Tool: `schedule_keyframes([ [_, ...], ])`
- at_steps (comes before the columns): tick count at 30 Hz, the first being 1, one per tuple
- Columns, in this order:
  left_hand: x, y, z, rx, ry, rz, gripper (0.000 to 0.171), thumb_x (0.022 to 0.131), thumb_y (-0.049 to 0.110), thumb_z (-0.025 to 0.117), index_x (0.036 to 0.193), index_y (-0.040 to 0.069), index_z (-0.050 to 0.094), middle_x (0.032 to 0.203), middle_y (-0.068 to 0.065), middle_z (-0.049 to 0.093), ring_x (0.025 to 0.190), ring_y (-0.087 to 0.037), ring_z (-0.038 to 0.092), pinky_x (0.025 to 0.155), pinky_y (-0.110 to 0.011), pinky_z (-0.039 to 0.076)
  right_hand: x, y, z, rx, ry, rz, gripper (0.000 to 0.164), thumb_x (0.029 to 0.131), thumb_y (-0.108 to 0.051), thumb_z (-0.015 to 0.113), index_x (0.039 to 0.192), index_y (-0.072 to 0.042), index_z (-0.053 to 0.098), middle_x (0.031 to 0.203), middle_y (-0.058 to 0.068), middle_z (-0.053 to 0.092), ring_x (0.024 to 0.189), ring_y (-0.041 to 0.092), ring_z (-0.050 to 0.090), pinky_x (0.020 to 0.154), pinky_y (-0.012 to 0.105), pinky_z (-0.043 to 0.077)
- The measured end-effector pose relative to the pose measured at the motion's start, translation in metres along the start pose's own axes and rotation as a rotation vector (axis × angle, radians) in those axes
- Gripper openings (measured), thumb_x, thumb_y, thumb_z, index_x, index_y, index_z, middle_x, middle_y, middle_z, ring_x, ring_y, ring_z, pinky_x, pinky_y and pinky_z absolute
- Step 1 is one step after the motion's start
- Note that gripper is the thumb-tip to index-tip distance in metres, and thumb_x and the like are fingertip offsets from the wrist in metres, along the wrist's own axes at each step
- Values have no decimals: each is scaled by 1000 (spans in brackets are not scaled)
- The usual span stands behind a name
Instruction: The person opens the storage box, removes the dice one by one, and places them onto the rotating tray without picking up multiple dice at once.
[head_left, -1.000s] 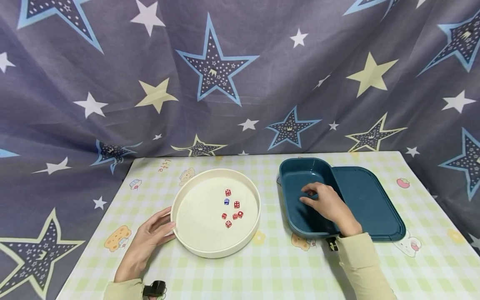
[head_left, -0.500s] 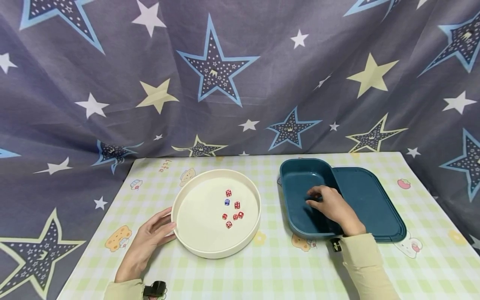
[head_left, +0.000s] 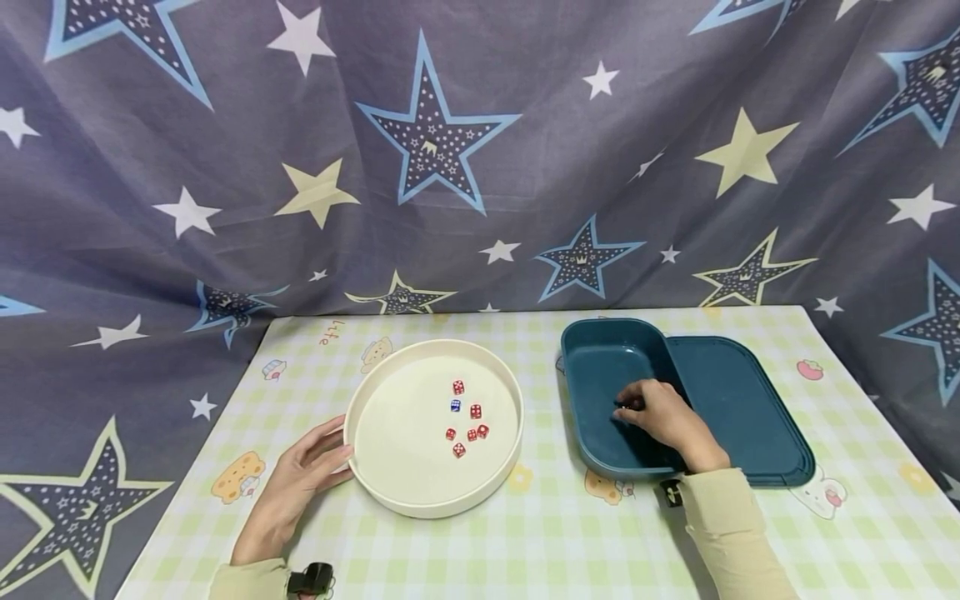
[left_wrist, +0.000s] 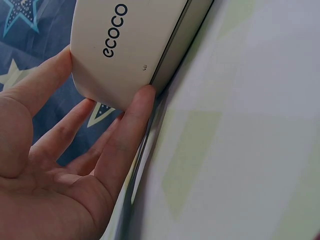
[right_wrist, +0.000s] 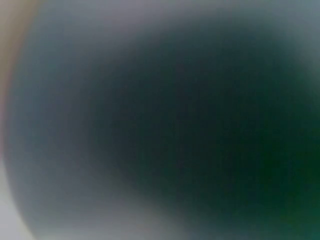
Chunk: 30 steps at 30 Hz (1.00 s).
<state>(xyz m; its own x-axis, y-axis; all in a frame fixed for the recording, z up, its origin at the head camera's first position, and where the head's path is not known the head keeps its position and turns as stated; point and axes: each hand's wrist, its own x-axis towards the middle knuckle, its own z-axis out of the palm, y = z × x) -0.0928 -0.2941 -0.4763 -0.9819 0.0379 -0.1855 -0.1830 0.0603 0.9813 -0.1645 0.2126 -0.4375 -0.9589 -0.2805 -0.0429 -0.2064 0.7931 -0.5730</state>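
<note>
My left hand [head_left: 303,475] touches the outer wall of a round cream tray [head_left: 431,508] with spread fingers. In the left wrist view, fingertips [left_wrist: 145,95] press against the tray's side, which bears the lettering "ecoco". Several red dice [head_left: 476,412] and one blue die [head_left: 455,406] lie on the tray's floor, right of its middle. Inside the dark teal box [head_left: 581,417], my right hand [head_left: 667,421] pinches a small dark die [head_left: 627,406], mostly hidden by thumb and fingers. The right wrist view is only a dark blur.
A flat teal lid [head_left: 738,408] lies right against the box, partly behind its wall. Box and tray stand side by side on a green checked tablecloth [head_left: 525,533] with cartoon prints. A grey star-patterned curtain [head_left: 480,150] hangs behind the table.
My right hand has moved slightly right and lower in the box. Its thumb and fingers, apart before, have closed on the dark die. The left hand and tray stay put.
</note>
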Motion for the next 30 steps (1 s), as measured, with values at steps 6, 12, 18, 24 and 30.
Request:
schedule_keyframes([
  [6,0,-1,-1,9,-9,-1,65,97,21,67,153,11,36,148,-18,41,112,-8,64,95,-34,59,1,0,4,27,10,-18,23,88,-15,76,103,2,74,94,12,72,81,21,67,70,37,59],
  [12,1,-1,-2,13,-12,-13,66,97,23,67,154,13,36,148,-16,41,113,-8,64,95,-34,58,2,-1,8,52,3,-46,23,86,-15,78,102,2,74,92,10,73,82,21,69,72,37,60],
  [18,0,0,0,11,-13,-5,65,97,21,66,154,11,35,151,-21,38,112,-8,64,94,-33,59,3,-3,11,60,-8,-36,15,85,-8,78,96,1,74,87,7,72,78,18,67,69,35,59],
  [24,-1,2,1,3,-3,-1,64,97,19,66,153,9,36,147,-19,42,112,-8,64,94,-32,59,3,-6,10,42,6,-53,10,86,-7,76,93,-1,76,88,9,74,77,18,69,67,33,60],
  [30,-1,1,0,1,0,1,64,97,18,66,153,9,37,146,-18,43,112,-8,64,94,-33,59,2,-9,9,14,62,-107,6,88,-9,74,91,-4,78,88,6,74,76,15,68,65,27,58],
])
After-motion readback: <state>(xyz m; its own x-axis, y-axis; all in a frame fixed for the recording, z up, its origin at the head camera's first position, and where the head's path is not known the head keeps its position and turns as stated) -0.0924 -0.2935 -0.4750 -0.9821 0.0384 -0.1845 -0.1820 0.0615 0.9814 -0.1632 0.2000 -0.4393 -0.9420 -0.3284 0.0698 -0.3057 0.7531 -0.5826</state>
